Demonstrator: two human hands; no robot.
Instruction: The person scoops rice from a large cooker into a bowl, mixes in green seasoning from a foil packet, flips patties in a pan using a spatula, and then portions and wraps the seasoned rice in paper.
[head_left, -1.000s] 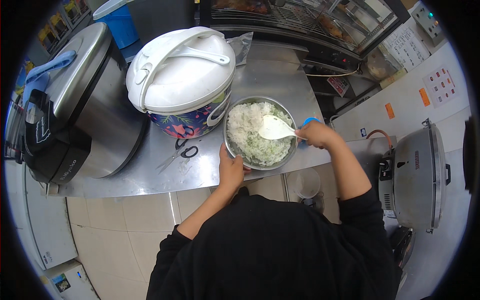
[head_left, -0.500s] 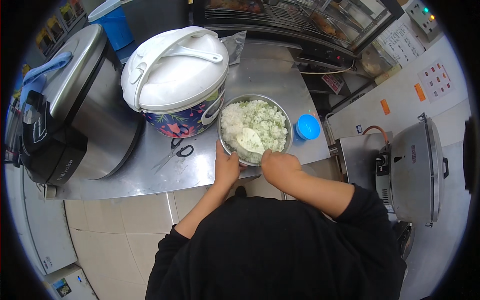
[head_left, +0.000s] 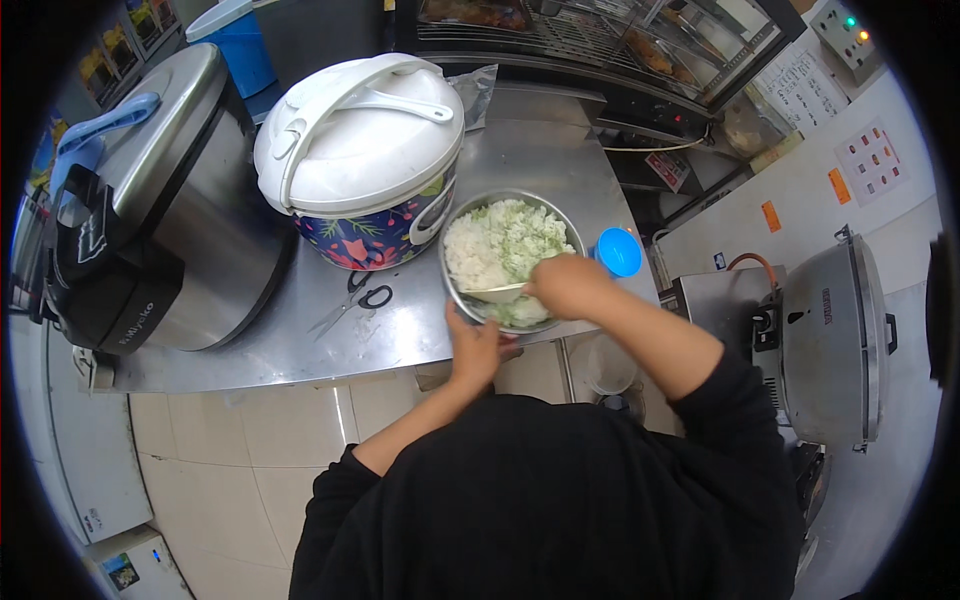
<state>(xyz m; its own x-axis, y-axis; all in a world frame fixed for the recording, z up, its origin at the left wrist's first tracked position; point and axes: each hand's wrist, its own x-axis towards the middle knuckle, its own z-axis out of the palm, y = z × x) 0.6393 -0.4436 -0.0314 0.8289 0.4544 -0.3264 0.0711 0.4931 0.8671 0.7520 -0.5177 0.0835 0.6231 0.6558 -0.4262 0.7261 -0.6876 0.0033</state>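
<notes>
A round steel bowl point(head_left: 452, 290) stands near the front edge of the steel counter. White rice point(head_left: 472, 254) fills its left part, and rice mixed with something green point(head_left: 535, 232) fills the right. With fingers closed on its near left rim, my left hand point(head_left: 476, 345) grips the bowl. My right hand point(head_left: 570, 287) is closed round the handle end of a pale rice paddle point(head_left: 497, 293), whose blade is tilted on edge in the rice. Most of the paddle's handle is hidden by my fingers. A small blue cup point(head_left: 618, 252) sits just right of the bowl.
Left of the bowl stand a white-lidded flowered rice container point(head_left: 365, 150) and a large steel rice cooker point(head_left: 205, 220). Black-handled scissors point(head_left: 358, 297) lie before them on the counter point(head_left: 400, 345). A glass display case point(head_left: 590, 45) is behind; a grey cooker point(head_left: 830, 330) is at right.
The paddle has turned from lying face-up to standing on its edge in the rice. My right hand has moved up and right over the bowl; my left still holds the rim.
</notes>
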